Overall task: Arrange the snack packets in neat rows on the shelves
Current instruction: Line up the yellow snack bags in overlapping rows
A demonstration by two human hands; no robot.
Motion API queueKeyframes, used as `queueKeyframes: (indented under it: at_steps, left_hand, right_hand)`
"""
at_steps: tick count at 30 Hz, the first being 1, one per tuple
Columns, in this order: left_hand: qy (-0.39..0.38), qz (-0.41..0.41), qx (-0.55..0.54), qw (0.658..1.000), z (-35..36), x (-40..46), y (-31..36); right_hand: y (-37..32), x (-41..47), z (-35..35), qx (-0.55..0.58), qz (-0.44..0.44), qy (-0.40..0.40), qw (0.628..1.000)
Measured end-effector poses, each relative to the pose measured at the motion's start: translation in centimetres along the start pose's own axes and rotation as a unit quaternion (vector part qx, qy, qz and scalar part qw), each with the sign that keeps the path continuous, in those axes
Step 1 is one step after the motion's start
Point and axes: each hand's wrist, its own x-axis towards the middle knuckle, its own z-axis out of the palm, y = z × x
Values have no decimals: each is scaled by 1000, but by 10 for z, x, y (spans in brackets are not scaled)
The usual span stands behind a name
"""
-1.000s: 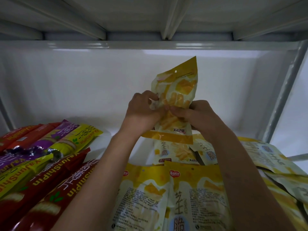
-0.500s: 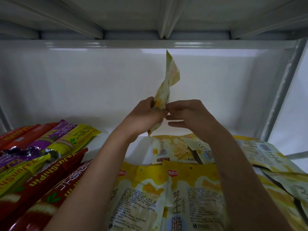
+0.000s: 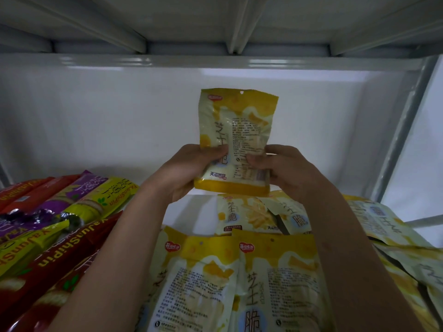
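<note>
Half a second ago the packet [image 3: 236, 140] stood edge-on between the hands; now it is turned flat, its printed back facing the camera, upright with the hang-hole on top. It is held in the air above the shelf [image 3: 199, 204], in front of the white back wall [image 3: 96, 121]. The left hand [image 3: 189, 168] grips its lower left edge and the right hand [image 3: 285, 171] its lower right edge; the thumbs lie on the face, and the fingers are curled behind the packet, out of sight. The small print on the back is too fine to read.

Directly below, more yellow packets [image 3: 239, 279] lie flat on the shelf, overlapping each other. The two nearest run out of the bottom of the view, and those behind are partly covered by the held packet and the right forearm. Further packets at the right [image 3: 388, 226] are half hidden by that arm and cut by the frame edge.

At the left a heap of long wrappers [image 3: 48, 226], red, purple and yellow-green, lies slanted and crossing; the left forearm covers its near end and the view cuts its far side. A grey upright post [image 3: 405, 125] stands at the right, and the ribbed underside of the upper shelf [image 3: 215, 25] fills the top.
</note>
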Motion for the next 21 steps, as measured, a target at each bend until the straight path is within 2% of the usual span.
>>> queueKeyframes:
  at_steps: [5,9,13,16,21]
  left_hand:
    - [70,14,26,997,-6,5,-4]
    - [60,17,12,998,-7,4,-3]
    - [58,10,-32,998,-5,1,1]
    - [19,11,-67,998,-6,-3,3]
    - [20,23,-52,998,-7,-2,3]
  right_hand:
    - [-1,-3,4,26,-10,-20,999]
    - [-4,-4,0,36,3,-56,998]
    - [-4,-5,-3,48,-7,-35,998]
    - [-6,-6,-4,64,-12,-30,997]
    - [-12,-9,1,80,-15,-31,996]
